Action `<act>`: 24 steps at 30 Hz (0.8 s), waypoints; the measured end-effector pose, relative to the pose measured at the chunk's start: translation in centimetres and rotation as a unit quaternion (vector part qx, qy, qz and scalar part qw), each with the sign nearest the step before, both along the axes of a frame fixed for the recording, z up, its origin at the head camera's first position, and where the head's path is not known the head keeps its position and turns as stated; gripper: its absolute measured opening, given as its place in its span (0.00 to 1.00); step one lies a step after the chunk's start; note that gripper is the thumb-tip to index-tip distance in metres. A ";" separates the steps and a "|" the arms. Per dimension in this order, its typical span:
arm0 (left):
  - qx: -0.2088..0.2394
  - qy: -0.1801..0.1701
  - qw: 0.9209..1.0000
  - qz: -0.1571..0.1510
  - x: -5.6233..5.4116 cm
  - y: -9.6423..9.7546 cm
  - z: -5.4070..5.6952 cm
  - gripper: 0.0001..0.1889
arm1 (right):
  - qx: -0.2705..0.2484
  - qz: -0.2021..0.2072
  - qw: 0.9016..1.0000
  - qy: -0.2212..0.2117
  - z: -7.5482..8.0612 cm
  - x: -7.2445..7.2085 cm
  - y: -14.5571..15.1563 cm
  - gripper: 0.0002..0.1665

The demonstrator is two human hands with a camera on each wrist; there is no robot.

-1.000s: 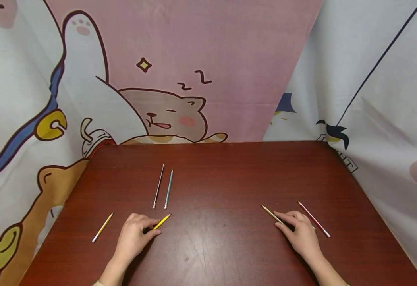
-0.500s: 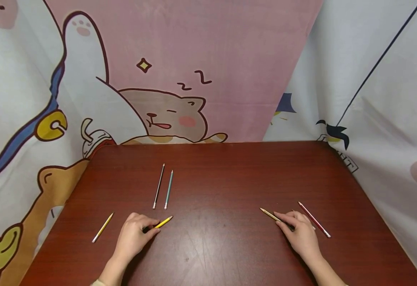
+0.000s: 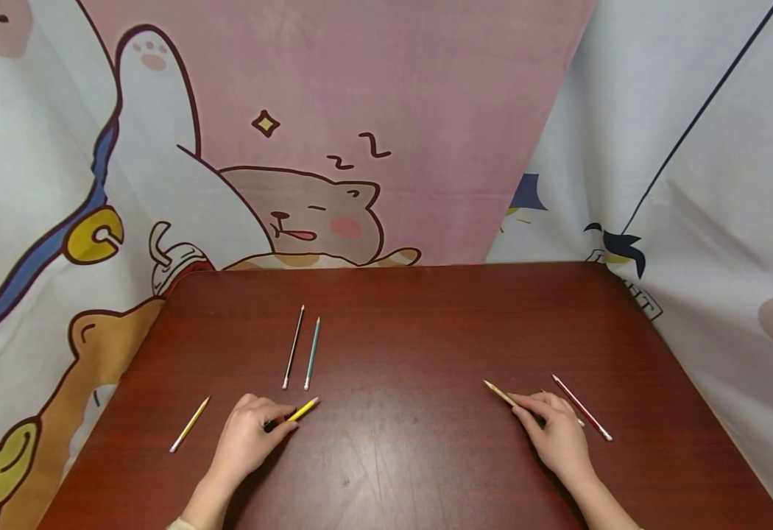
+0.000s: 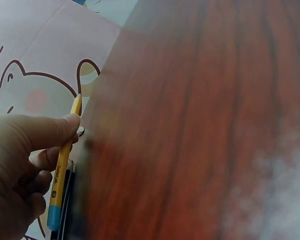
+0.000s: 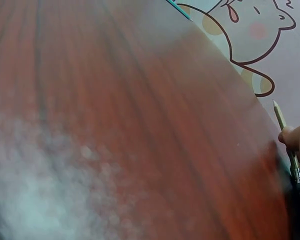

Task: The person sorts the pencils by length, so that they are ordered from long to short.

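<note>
My left hand [image 3: 249, 436] pinches a yellow pencil [image 3: 304, 409] between thumb and fingers, its point angled to the right and away. In the left wrist view the pencil's blue end [image 4: 53, 217] hangs below the fingers. My right hand [image 3: 554, 430] pinches a pale gold pencil [image 3: 499, 393], its point angled left and away; a metal band [image 5: 296, 175] near its rear end shows in the right wrist view. Just beyond the right hand lies a red pencil [image 3: 582, 407] with a white eraser. A small pointed tip [image 3: 542, 391] peeks out behind the right hand's knuckles.
A yellow pencil with a white end [image 3: 190, 425] lies left of the left hand. Farther back, a black pencil [image 3: 294, 347] and a teal pencil [image 3: 313, 353] lie side by side. The brown wooden table [image 3: 413, 331] ends at a cartoon-printed cloth [image 3: 426, 132].
The point of the left hand's yellow pencil has shifted slightly right and nearer. The right hand's pencil tip dipped a little and came back up. Both hands stay nearly in place.
</note>
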State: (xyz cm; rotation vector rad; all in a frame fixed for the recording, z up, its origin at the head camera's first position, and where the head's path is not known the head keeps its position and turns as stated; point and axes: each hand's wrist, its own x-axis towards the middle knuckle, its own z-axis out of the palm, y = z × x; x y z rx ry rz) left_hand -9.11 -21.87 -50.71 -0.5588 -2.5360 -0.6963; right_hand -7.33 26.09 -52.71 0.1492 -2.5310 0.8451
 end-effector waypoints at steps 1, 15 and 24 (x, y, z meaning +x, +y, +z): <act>0.001 0.000 1.000 -0.001 0.0 0.0 0.0 0.15 | -0.004 0.000 1.000 0.000 0.0 0.0 0.0 0.14; 0.030 -0.036 0.999 0.009 -0.1 0.6 1.1 0.11 | -0.037 0.000 0.999 0.011 0.3 0.0 -0.4 0.13; 0.035 -0.038 0.999 -0.002 -0.7 1.0 1.4 0.10 | -0.063 0.008 0.998 0.010 0.8 -0.1 -0.8 0.12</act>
